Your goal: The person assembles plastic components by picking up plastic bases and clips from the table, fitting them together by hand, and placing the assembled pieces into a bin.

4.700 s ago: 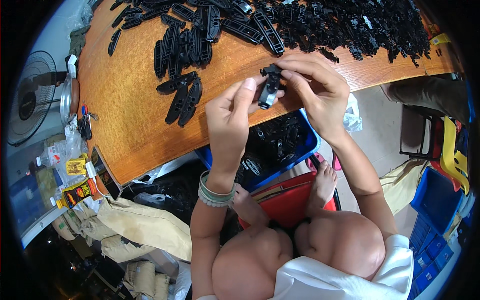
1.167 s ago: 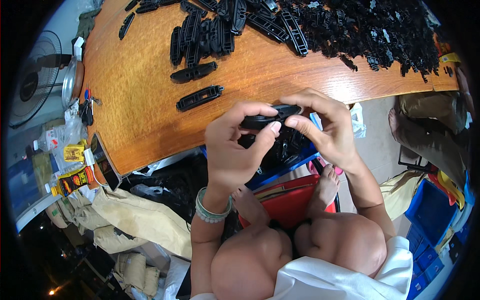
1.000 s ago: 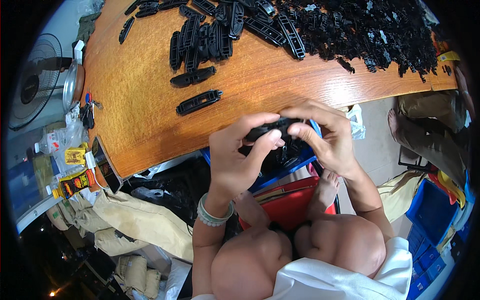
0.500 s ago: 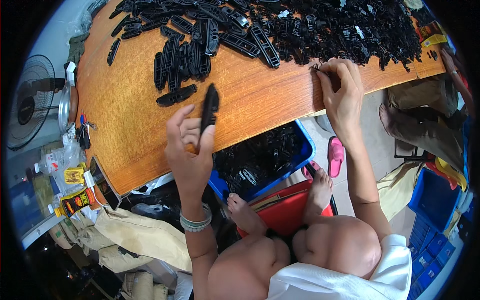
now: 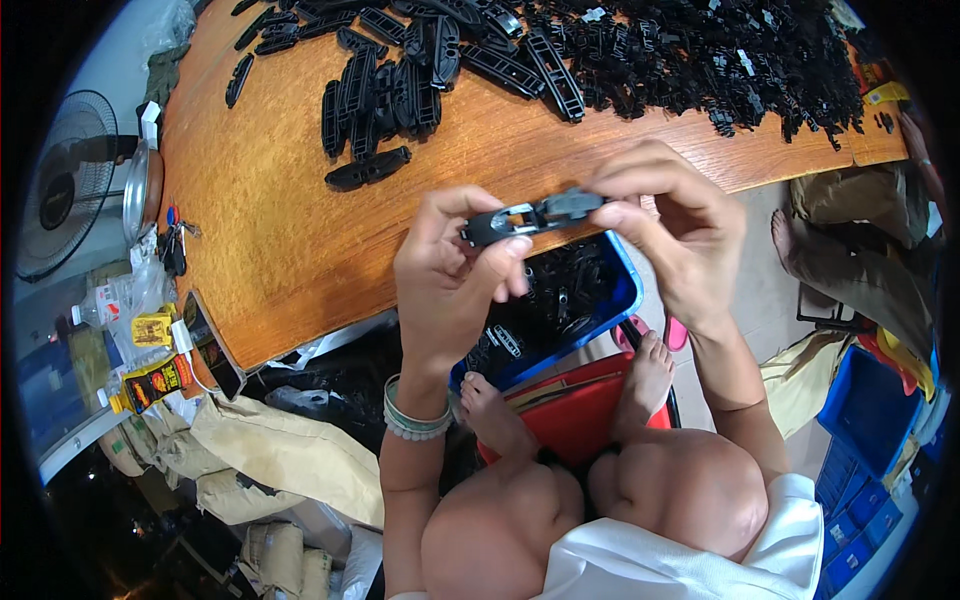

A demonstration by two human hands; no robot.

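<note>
Above the table's near edge, my left hand [image 5: 450, 270] pinches a long black plastic housing [image 5: 490, 228] between thumb and fingers, near its left end. The housing lies almost level, with an open slot in its middle. My right hand [image 5: 680, 235] is closed at the other end, thumb and forefinger pressed on a small black plastic part [image 5: 572, 205] against the housing. Motion blur and the fingers hide where the part joins the housing. Several similar housings [image 5: 385, 95] lie on the table beyond my hands, one [image 5: 368, 168] apart from the rest.
A heap of small black parts [image 5: 700, 70] covers the wooden table [image 5: 270, 220] at the far right. Under the edge, a blue bin [image 5: 630, 290] holds black parts, beside a red stool [image 5: 560, 410]. A fan [image 5: 70, 190] stands left; another person's leg [image 5: 850, 265] shows right.
My right hand has come left from the small-part heap to the housing. My left hand has moved right and turned the housing from upright to nearly level. The view has shifted slightly.
</note>
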